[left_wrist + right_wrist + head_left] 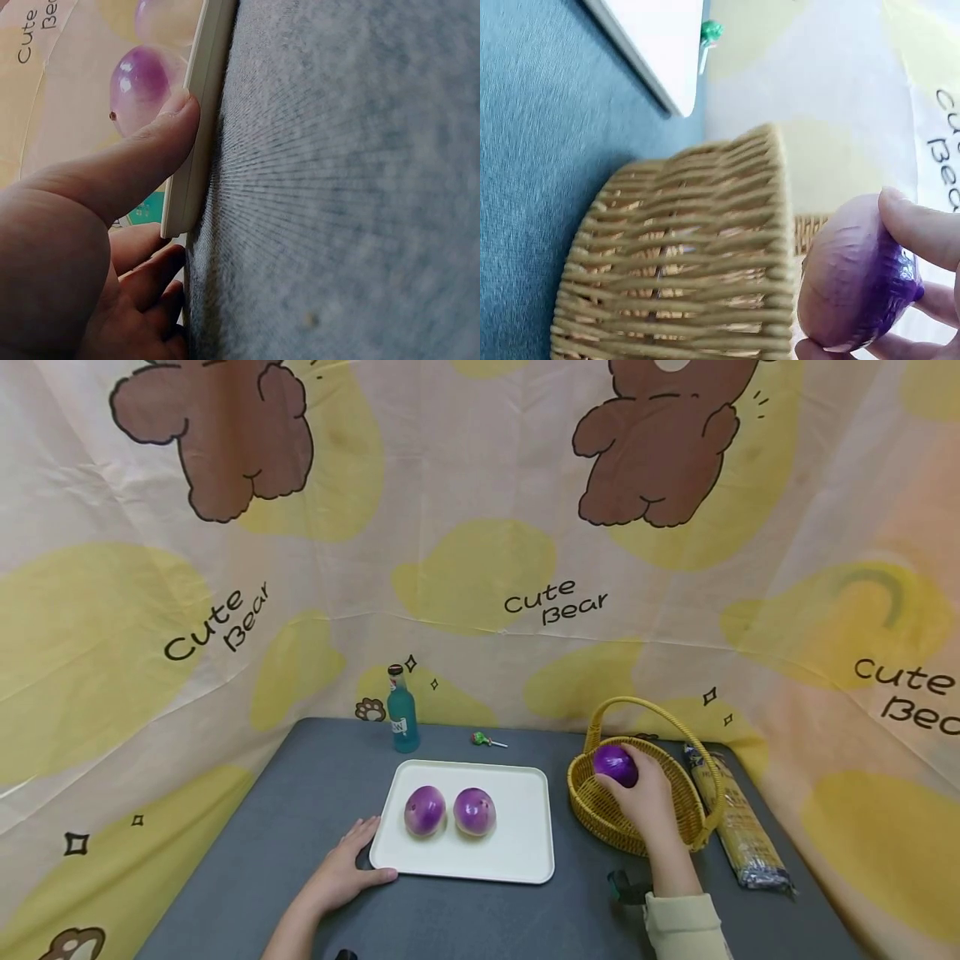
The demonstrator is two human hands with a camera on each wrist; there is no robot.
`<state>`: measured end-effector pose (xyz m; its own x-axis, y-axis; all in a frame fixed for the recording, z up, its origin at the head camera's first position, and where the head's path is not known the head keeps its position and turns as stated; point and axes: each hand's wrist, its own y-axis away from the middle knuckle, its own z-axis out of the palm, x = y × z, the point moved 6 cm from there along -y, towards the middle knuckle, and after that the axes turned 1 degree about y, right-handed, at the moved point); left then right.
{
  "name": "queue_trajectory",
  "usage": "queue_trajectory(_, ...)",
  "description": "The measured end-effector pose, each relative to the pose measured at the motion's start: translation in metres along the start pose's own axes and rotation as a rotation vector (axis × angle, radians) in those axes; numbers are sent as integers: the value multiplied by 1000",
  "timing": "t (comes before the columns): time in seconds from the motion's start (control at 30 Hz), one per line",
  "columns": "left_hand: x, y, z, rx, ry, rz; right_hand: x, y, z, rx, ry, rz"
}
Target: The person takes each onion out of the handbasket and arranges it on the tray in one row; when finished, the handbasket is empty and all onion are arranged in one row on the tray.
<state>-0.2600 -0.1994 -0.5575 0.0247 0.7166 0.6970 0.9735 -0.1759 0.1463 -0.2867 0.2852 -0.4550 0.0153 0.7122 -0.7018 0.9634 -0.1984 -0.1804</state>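
My right hand (637, 793) grips a purple onion (616, 765) just over the yellow wicker basket (592, 802); in the right wrist view the onion (855, 277) sits between my fingertips (919, 225) above the basket wall (690, 255). Two more purple onions (425, 810) (475, 811) lie side by side on the white tray (517, 852). My left hand (347, 868) rests on the grey table at the tray's near left corner. In the left wrist view my thumb (161, 139) presses against the tray edge (196, 127).
A teal bottle (402, 710) stands behind the tray, and a small lollipop (483, 741) lies beside it. A packet of noodles (738, 827) lies right of the basket. The patterned cloth backdrop (480, 527) walls the table on three sides.
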Motion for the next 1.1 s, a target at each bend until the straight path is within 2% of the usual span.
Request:
queue_trajectory(0.27,2,2,-1,13,-10,15,-20,12,3,25,-26,-44)
queue_trajectory(0.5,0,1,0,16,-15,26,-42,20,9,72,-45,-136)
queue_trajectory(1.1,-3,-1,2,15,-13,8,-69,34,38,26,-56,-204)
